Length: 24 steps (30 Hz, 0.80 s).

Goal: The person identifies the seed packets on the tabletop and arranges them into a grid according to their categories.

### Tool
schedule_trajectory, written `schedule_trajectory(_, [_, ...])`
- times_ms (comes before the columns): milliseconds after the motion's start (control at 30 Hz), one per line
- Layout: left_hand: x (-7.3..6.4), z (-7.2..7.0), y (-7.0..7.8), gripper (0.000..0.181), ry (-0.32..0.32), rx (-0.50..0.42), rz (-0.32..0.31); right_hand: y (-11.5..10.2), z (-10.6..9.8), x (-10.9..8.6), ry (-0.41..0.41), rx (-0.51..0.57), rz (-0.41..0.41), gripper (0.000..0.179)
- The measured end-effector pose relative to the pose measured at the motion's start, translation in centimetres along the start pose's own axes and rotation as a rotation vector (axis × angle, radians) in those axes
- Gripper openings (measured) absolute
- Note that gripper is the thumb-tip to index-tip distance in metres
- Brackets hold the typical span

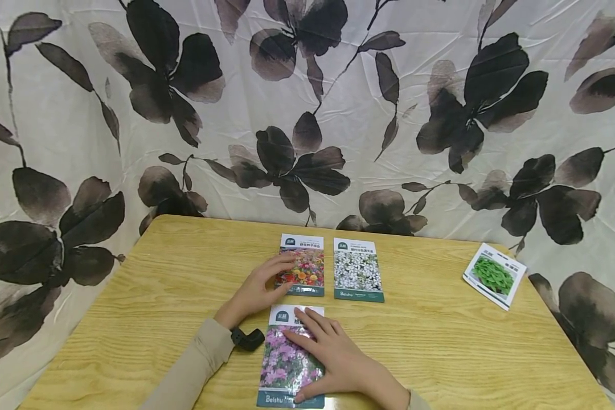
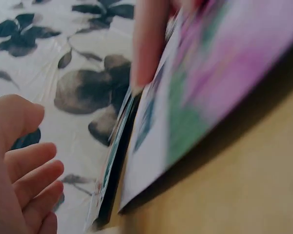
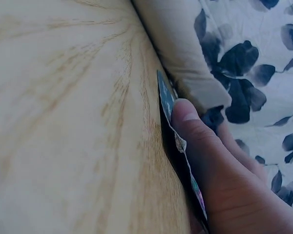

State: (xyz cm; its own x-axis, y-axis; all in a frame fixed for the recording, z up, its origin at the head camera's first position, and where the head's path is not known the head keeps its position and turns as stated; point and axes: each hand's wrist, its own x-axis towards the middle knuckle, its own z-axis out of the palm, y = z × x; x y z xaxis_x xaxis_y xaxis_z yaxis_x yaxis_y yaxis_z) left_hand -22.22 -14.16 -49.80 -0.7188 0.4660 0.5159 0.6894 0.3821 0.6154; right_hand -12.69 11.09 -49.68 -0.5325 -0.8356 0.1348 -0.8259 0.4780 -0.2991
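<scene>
Flat on a seed packet with pink flowers (image 1: 284,364), my right hand (image 1: 338,356) rests with its fingers spread. Its thumb (image 3: 195,126) lies on the packet's face near the lower end in the right wrist view. My left hand (image 1: 258,287) is at the left side of a packet with mixed red and yellow flowers (image 1: 310,267), its fingertips overlapping that packet's edge. In the left wrist view the left fingers (image 2: 36,170) are loosely bent with nothing between them, and the pink packet looms close at the right. A white-flower packet (image 1: 359,270) lies beside the mixed one.
A smaller packet with green leaves (image 1: 494,274) lies tilted near the table's right edge. The wood-grain table (image 1: 430,353) ends at a hanging floral cloth (image 1: 379,114). A black device (image 1: 248,340) is strapped at my left wrist, close to the pink packet.
</scene>
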Motion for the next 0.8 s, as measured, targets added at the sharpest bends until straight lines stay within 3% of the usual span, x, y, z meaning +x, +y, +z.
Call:
schedule_trajectory(300, [-2.7,0.5,3.1,0.052,-0.064,0.003,0.032,0.0,0.1,0.0,0.017,-0.016,-0.009,0.105])
schedule_trajectory(500, [-4.3,0.8,4.8,0.056,-0.103,0.025,0.101,0.2,0.1,-0.2,0.051,0.001,-0.028,0.105])
schedule_trajectory(667, [-5.0,1.0,5.8,0.063,-0.097,0.071,0.151,0.4,0.2,-0.4,0.129,0.063,-0.044,0.093])
schedule_trajectory(800, [-5.6,1.1,6.3,0.075,-0.107,0.094,0.154,0.6,0.1,-0.4,0.256,0.115,-0.112,0.077])
